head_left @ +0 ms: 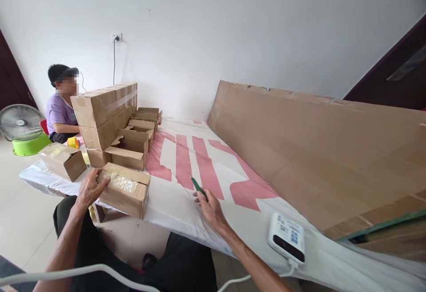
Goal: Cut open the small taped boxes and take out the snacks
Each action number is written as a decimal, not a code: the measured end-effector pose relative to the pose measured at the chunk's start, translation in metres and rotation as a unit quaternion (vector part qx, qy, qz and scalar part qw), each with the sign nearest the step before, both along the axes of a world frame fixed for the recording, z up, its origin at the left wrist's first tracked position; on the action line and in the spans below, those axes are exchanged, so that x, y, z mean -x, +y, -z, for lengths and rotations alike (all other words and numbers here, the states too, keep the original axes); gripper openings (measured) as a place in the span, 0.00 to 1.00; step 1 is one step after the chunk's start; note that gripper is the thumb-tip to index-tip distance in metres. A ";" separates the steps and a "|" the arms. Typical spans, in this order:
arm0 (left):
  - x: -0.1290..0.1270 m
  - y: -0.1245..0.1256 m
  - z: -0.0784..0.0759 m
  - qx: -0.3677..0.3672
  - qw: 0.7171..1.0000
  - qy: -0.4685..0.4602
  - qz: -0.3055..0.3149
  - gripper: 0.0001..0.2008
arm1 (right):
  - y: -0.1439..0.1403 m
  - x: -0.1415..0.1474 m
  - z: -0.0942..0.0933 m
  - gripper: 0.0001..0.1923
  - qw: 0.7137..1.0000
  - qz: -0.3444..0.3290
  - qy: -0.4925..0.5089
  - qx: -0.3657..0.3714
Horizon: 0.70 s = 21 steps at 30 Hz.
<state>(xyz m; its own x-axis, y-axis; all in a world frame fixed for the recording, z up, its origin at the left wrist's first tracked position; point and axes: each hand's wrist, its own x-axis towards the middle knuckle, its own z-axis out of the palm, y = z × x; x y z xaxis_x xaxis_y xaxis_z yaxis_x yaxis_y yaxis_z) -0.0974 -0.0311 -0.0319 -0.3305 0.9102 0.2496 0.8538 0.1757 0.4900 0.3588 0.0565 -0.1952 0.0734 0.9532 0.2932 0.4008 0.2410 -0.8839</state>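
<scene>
Right now my left hand (89,188) lies flat on the taped brown cardboard box (125,189) at the table edge (173,221); my right hand (210,207) pinches a green-handled cutter (197,186). A nudge could tip the box off.

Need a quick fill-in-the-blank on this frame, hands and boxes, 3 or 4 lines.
1. The left hand rests on a taped cardboard ____.
2. The right hand holds a thin tool whose colour is ____.
3. The power bank lies on the white sheet to the ____ of the right hand.
4. The sheet bears shapes printed in ____.

Missing words: box; green; right; pink
</scene>
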 end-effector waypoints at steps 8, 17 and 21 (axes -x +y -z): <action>-0.043 -0.010 0.014 -0.006 0.954 -0.253 0.160 0.30 | -0.037 0.082 -0.054 0.36 0.976 -0.091 0.194 0.040; -0.052 0.014 0.018 -0.001 0.901 -0.389 0.194 0.21 | -0.040 0.077 -0.068 0.35 0.989 -0.045 0.143 0.007; -0.056 0.022 0.023 0.002 0.890 -0.409 0.202 0.20 | -0.034 0.075 -0.067 0.34 0.989 -0.039 0.142 0.010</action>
